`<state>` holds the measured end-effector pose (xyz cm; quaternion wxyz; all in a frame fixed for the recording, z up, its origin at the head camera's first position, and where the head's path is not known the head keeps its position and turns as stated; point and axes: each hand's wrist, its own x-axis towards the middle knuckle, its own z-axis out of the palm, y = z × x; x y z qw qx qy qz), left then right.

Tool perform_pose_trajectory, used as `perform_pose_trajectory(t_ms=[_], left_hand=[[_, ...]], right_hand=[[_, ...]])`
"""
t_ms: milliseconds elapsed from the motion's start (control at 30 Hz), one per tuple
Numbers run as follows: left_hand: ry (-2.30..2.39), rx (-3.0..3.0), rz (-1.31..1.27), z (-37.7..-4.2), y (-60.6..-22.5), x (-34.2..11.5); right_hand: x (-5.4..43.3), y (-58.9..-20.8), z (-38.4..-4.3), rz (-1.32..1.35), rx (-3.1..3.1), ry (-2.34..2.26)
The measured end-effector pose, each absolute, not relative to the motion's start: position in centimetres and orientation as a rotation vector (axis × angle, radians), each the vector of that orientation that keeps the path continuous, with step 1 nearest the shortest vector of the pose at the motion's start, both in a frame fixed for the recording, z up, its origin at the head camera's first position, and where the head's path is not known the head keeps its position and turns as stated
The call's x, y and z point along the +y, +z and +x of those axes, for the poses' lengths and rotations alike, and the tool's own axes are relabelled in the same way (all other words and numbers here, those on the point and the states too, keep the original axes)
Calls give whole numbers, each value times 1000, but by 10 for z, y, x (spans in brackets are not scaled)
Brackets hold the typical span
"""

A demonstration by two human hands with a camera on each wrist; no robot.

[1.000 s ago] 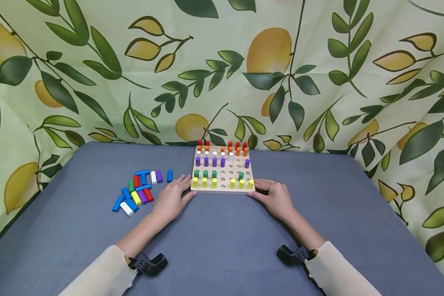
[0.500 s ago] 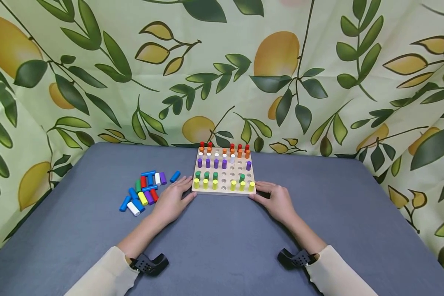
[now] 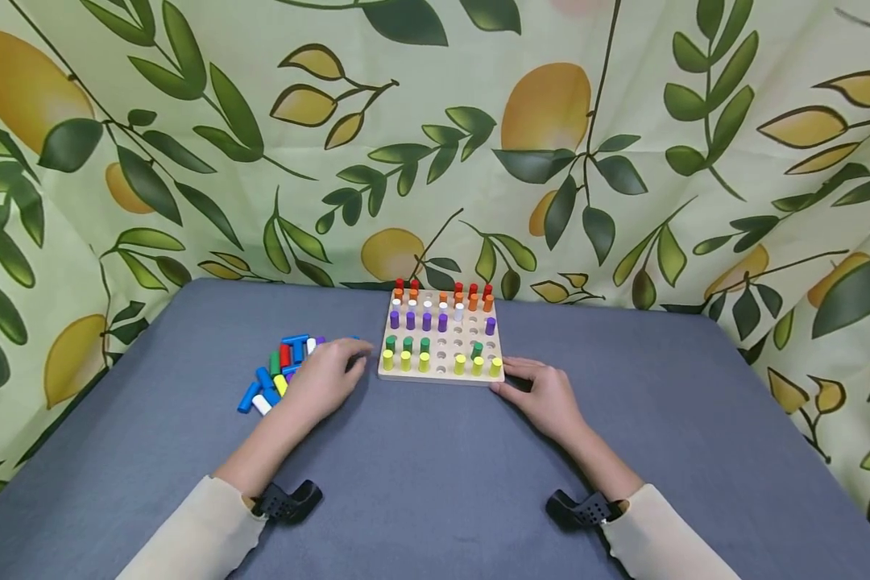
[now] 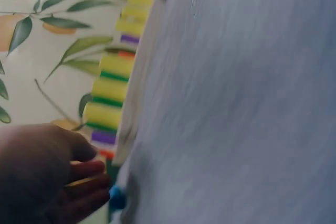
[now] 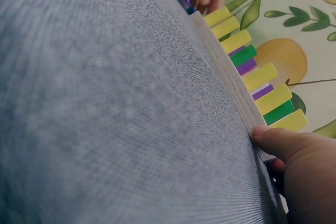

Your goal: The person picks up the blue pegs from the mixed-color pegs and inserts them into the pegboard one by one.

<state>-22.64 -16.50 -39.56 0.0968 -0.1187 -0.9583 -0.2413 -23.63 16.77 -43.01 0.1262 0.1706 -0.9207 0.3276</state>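
Observation:
A wooden pegboard (image 3: 442,381) stands at the table's middle, with rows of yellow, green, purple, white, orange and red pegs upright in it. Some holes show no peg. My left hand (image 3: 326,379) hovers left of the board, apart from it, its fingers loosely bent. Close to those fingertips in the left wrist view lies a blue peg (image 4: 117,198); contact cannot be made out. My right hand (image 3: 547,395) holds the board's near right corner, thumb (image 5: 262,134) against the front edge and fingers along the side.
Left of the board, a cluster of loose pegs (image 3: 263,377) in blue, red, green, white, yellow and purple lies on the grey table (image 3: 435,483), partly hidden behind my left hand. A leaf-and-fruit-print cloth (image 3: 406,185) hangs behind the table.
My left hand has let go of the board's left side and shifted left, covering part of the loose pegs. The right hand stays at its corner. The head view has turned slightly.

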Motion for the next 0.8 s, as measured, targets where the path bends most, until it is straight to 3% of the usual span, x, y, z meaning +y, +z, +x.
perform_pose_trajectory(t_ms=[400,800], left_hand=[[-581,-3101,-45,-269,-363,-167],[-794,-3133,-37,-280,-371,-175]], right_hand=[[168,-434,-234,474,-2693,941],[170,-433,-246,437,-2738,1028]])
